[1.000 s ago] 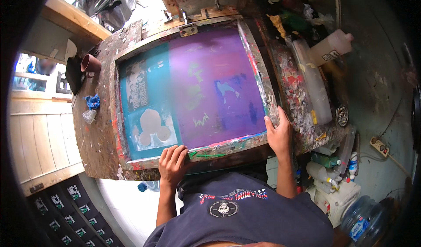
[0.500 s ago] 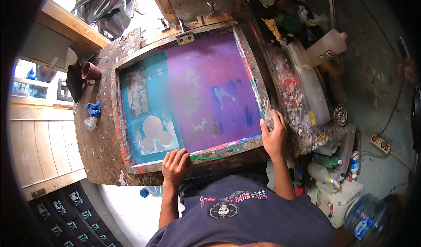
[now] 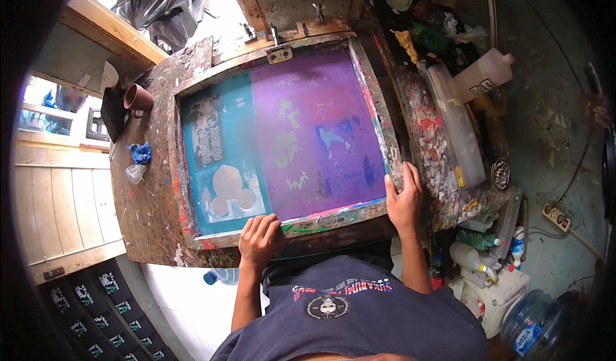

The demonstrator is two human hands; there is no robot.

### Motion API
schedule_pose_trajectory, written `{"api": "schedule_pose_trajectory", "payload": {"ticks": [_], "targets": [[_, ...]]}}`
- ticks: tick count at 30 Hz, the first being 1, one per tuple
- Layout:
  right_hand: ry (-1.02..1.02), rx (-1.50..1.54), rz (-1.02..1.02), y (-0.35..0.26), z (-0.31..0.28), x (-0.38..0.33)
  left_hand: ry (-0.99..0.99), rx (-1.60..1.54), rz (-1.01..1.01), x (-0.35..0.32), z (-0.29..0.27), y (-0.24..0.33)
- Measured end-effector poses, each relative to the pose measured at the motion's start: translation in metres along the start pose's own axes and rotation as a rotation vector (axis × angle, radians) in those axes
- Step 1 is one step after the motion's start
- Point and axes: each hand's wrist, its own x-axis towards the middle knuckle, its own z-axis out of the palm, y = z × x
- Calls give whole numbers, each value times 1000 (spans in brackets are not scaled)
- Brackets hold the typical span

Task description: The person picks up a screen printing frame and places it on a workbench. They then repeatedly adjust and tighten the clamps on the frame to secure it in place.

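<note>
A wooden screen printing frame (image 3: 327,220) lies on the worn table in front of me. Its mesh is teal on the left and purple on the right, with pale stencil shapes such as three joined circles (image 3: 231,188). My left hand (image 3: 259,240) curls its fingers over the near rail, left of the middle. At the near right corner my right hand (image 3: 404,197) grips the frame, thumb on the inner side and fingers along the outside. What lies under the frame is hidden. A metal hinge clamp (image 3: 279,54) holds the far rail.
Left of the frame, a brown mug (image 3: 138,98) and a crumpled blue wad (image 3: 140,152) sit on the paint-stained table (image 3: 151,210). To the right are a translucent bottle (image 3: 482,74) and a long clear plastic container (image 3: 461,136). Printed dark pieces (image 3: 102,310) hang or lie at lower left.
The whole view has shifted slightly, with the frame appearing a little further right. Both hands keep their places on the frame.
</note>
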Motion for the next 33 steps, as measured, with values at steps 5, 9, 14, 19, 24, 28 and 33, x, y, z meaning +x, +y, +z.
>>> {"api": "schedule_pose_trajectory", "payload": {"ticks": [5,9,14,19,24,28,33], "targets": [[-7,22,-14,2,-3,0,2,22,1,-2,-3,0],[-6,43,-13,-1,-4,0,6,14,11,-2,-5,0],[-11,22,-9,-6,0,1,-8,30,3,0,1,-2],[-24,20,2,-7,-8,2,-10,23,-1,-4,-5,-1],[-20,-17,3,-7,-4,1,-57,-6,-22,-1,-4,-1],[33,-26,-15,-4,5,0,-83,-10,-56,2,-1,-1],[9,-27,-26,-1,3,0,-94,-47,-81,3,-3,1]]}}
